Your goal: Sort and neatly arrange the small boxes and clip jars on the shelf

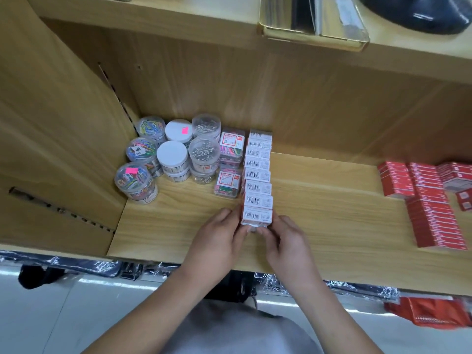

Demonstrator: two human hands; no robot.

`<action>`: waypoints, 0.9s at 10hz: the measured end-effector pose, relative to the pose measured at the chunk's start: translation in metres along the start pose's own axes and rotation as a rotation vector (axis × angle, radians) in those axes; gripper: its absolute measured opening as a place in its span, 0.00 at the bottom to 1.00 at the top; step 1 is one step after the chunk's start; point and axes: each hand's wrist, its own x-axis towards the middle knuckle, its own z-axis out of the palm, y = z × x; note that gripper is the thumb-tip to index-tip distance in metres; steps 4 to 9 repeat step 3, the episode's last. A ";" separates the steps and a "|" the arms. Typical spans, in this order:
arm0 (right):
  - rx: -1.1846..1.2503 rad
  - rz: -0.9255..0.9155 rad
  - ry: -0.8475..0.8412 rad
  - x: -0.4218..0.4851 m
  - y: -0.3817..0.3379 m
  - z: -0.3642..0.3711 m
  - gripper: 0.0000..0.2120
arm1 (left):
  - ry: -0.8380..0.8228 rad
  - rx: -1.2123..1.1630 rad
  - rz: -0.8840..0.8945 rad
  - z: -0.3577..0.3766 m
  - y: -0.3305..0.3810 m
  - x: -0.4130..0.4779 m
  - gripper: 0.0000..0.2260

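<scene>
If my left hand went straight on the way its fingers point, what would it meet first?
The front box of the barcode-labelled row. The left hand holds it by its left side, so nothing lies between them.

The left hand (217, 241) and right hand (287, 242) are bare, and the person wears a plain grey garment (229, 330).

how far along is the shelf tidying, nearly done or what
Done: the clip jars are grouped in the left corner, and the barcoded boxes form one straight row. In hand: the left hand and right hand pinch the front box at the row's near end. Left: the red boxes on the right look unevenly stacked.
</scene>
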 end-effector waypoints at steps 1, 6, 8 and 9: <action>0.026 0.003 -0.005 0.004 0.001 -0.004 0.11 | 0.010 -0.055 -0.022 -0.002 0.001 0.000 0.16; 0.175 0.087 -0.063 0.000 0.019 -0.019 0.20 | 0.176 -0.194 -0.155 -0.004 0.006 -0.027 0.16; 0.175 0.087 -0.063 0.000 0.019 -0.019 0.20 | 0.176 -0.194 -0.155 -0.004 0.006 -0.027 0.16; 0.175 0.087 -0.063 0.000 0.019 -0.019 0.20 | 0.176 -0.194 -0.155 -0.004 0.006 -0.027 0.16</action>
